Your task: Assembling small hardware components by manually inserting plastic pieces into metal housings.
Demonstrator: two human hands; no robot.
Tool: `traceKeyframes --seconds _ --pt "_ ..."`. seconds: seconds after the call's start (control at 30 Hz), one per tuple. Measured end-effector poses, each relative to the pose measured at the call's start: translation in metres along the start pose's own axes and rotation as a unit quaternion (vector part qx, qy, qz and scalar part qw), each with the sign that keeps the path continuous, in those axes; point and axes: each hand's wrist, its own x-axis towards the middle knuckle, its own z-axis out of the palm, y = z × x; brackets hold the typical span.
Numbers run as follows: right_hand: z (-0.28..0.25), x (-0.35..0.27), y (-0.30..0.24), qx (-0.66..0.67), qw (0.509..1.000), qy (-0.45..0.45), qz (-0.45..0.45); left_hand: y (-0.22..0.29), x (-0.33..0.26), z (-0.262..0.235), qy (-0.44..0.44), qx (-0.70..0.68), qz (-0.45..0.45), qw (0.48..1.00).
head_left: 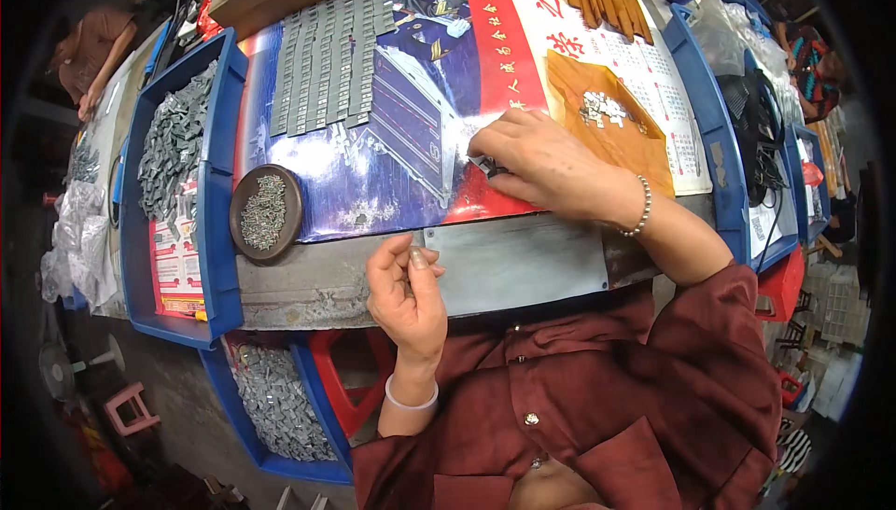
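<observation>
My right hand (551, 157) rests low over the poster-covered table, its fingers closed round a small dark grey part (485, 166) that they partly hide. Near the table's front edge, my left hand (408, 291) is raised with the palm up. Its thumb and curled fingers press together, and whatever they may hold is too small to make out. Left of that hand lies a round brown dish (283, 247) of tiny metal pieces (264, 213). Farther back, small grey parts (327, 62) are laid out in tight rows. Small silvery pieces (604, 109) sit in an amber tray (579, 151) beyond my right hand.
A blue bin (224, 230) of loose grey parts stands at the left; another blue bin (322, 407) is below the table edge. Brown strips (607, 1) lie at the back right. A blue bin (695, 90) with black cables and a red stool (345, 370) flank me.
</observation>
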Motion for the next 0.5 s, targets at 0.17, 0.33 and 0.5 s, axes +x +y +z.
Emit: traceKeyframes --seconds 0.17,0.33,0.5 --pt "0.014 0.006 -0.004 -0.110 0.994 -0.003 -0.014 0.001 0.000 0.001 0.003 0.012 -0.009 1.000" --pt "0.016 0.010 -0.008 -0.094 0.995 0.009 -0.019 0.000 0.000 -0.001 0.006 0.000 -0.013 1.000" --pt "-0.002 0.008 -0.026 0.088 0.994 0.009 0.058 -0.002 -0.001 0.000 0.002 0.000 -0.003 1.000"
